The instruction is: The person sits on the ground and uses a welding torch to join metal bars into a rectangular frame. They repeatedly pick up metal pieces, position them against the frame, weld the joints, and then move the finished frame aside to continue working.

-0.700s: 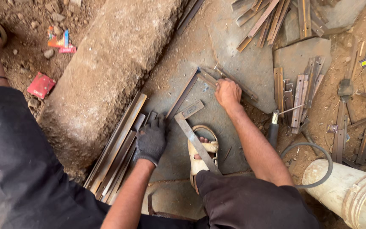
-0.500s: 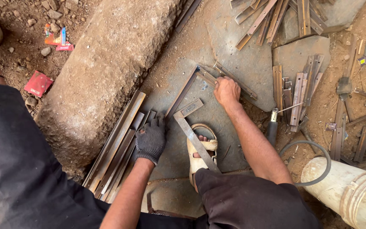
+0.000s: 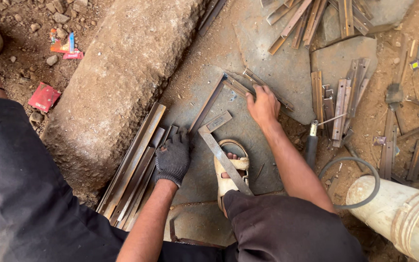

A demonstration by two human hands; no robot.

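Observation:
My left hand (image 3: 173,158) wears a dark knitted glove and rests flat on a grey metal plate (image 3: 267,58), fingers spread beside the corner of an L-shaped steel angle piece (image 3: 213,132). That piece runs under my sandalled foot (image 3: 230,170). My bare right hand (image 3: 263,104) presses on a second welded angle frame (image 3: 233,86) farther out on the plate, fingers closed over one of its bars.
A big rough concrete log (image 3: 122,73) lies left. A stack of long angle bars (image 3: 134,165) sits beside it. More cut bars (image 3: 306,19) lie top right and others (image 3: 343,97) at right. A welding holder (image 3: 311,145) with cable and a pale bucket (image 3: 403,213) are at right.
My right hand has slid a little along the far angle frame. The gloved left hand stays by the near piece's corner. The view has shifted slightly.

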